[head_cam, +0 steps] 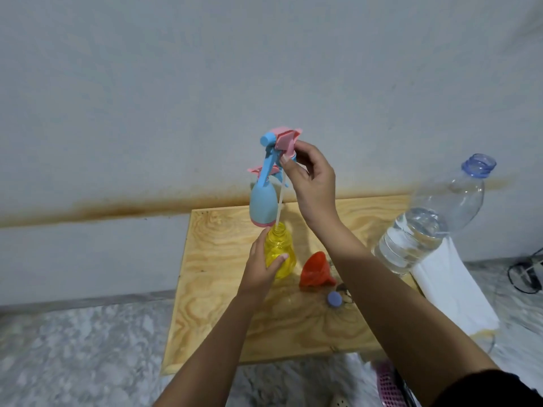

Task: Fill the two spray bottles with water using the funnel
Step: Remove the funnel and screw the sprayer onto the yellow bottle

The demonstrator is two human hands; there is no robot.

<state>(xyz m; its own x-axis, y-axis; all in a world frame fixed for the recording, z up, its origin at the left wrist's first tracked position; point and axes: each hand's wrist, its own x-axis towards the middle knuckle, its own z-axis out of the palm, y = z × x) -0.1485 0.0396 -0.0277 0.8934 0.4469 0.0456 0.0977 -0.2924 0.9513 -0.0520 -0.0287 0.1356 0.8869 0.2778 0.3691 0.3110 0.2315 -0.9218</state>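
Yellow bottle (279, 255) stands gripped in the left hand (260, 270), which steadies it, while the right hand (311, 177) above pinches the sprayer (285, 142) high so its long tube (280, 205) lines up with the bottle's mouth, the funnel (316, 270) lying just right of the left hand.
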